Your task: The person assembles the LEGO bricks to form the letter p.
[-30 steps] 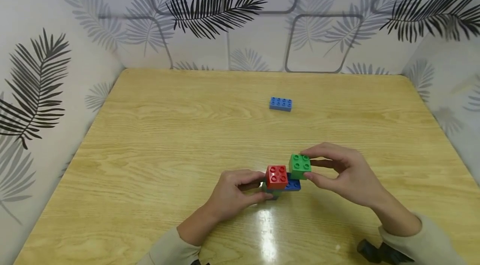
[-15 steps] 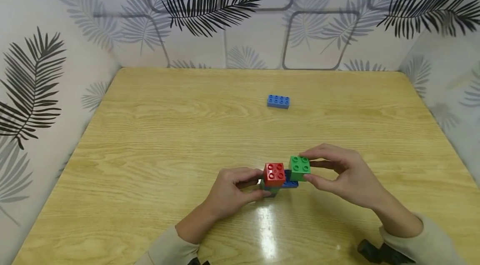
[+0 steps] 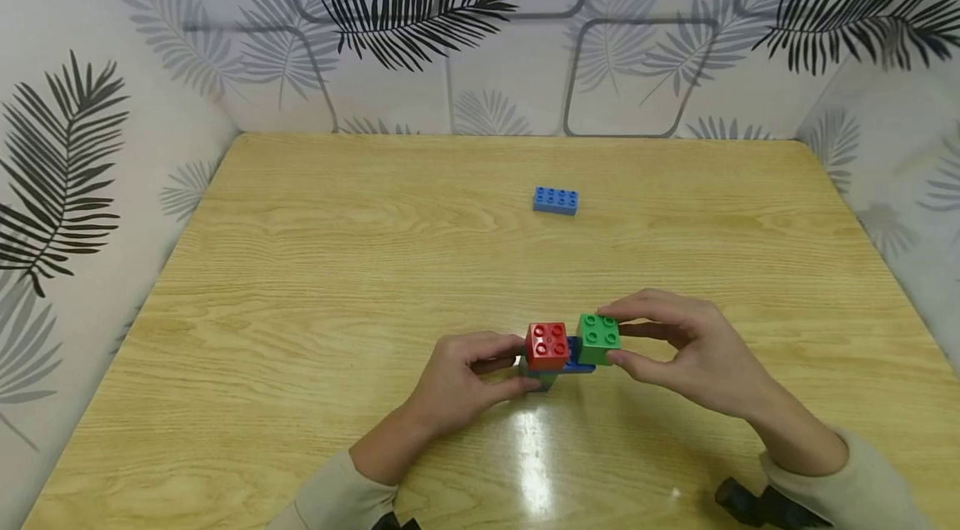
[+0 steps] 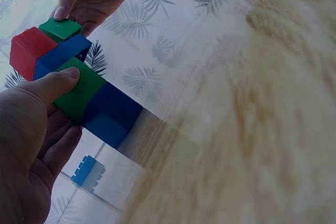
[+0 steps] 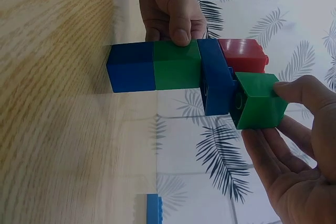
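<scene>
A small tower stands on the table: a dark blue block [image 5: 131,67] at the bottom, a green block [image 5: 177,66] above it, then a longer blue brick [image 5: 214,77] sticking out to the right. A red block [image 3: 547,347] sits on that brick's left end. My left hand [image 3: 468,376] grips the tower's green block between thumb and fingers. With thumb and fingertips, my right hand [image 3: 690,342] pinches a second green block [image 3: 598,338] over the brick's overhanging end, beside the red one. In the right wrist view it is slightly tilted, its underside right at the studs.
Farther back on the wooden table [image 3: 337,263] lies a loose blue eight-stud brick [image 3: 555,201]. Leaf-patterned walls [image 3: 510,72] border the table at the back and sides. A black object [image 3: 765,505] shows by the right sleeve.
The head view has shifted slightly. The right hand's green block has come down a little toward the blue brick's end. The left hand keeps its grip on the tower.
</scene>
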Demonstrator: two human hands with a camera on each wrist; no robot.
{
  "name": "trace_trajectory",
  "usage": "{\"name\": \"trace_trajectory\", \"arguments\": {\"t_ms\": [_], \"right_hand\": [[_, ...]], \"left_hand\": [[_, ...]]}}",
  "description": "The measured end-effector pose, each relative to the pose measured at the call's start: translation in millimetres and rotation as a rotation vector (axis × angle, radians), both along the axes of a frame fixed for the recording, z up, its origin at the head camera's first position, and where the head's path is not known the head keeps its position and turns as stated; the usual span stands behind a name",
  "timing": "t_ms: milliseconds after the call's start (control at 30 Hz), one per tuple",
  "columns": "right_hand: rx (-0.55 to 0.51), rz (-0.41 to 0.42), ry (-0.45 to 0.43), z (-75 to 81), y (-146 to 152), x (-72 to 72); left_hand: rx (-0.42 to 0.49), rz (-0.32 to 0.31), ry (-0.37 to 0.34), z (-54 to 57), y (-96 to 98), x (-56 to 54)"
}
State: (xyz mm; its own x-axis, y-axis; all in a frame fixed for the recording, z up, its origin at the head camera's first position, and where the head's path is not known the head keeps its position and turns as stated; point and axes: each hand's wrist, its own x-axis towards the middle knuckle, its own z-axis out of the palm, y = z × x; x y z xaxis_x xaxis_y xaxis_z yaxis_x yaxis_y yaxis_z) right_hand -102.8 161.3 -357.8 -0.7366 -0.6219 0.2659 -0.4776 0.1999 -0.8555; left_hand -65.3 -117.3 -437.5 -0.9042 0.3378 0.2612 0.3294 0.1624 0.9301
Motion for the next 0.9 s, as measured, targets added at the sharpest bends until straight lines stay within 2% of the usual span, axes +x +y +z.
{"name": "trace_trajectory", "arguments": {"t_ms": [167,333,533,733,900], "right_hand": [[-0.004,0.010,-0.003,-0.1,-1.4,1.4],[-0.007,0.014,0.035,-0.4,-1.5,1.9],[-0.009,0.011,0.059,1.3,-1.6,2.2],[-0.007,-0.001,0.083,3.2,-1.6,3.7],[0.064,-0.037,0.126,4.2,-0.5,3.4]], "left_hand": [[0.036,-0.001,-0.013,-1.0,1.3,0.7],[0.079,-0.001,-0.014,-2.0,1.3,0.6],[0.134,0.003,0.076,0.3,2.5,-1.1],[0.107,0.015,0.126,1.3,2.5,-1.1],[0.060,0.013,0.168,1.4,1.3,-0.9]]}}
